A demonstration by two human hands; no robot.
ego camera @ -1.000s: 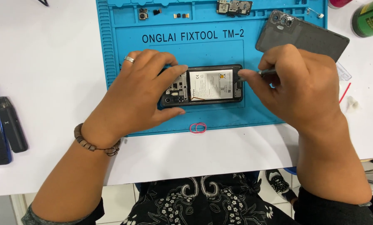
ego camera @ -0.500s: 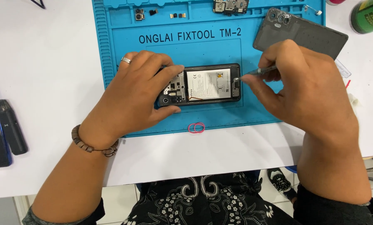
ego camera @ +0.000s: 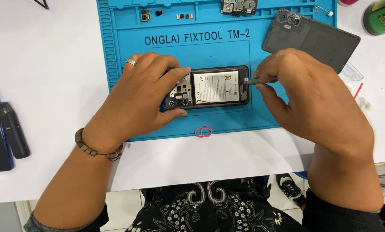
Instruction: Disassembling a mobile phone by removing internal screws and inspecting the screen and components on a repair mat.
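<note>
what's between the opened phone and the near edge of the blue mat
In the head view, a small pink rubber band lies on the blue mat below the phone; the rest of that strip is bare.

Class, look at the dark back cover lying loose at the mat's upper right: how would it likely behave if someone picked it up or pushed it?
The back cover looks thin and flat, so probably light and slightly flexible. Lying flat, it should slide rather than roll. Its camera end may scratch easily.
</note>
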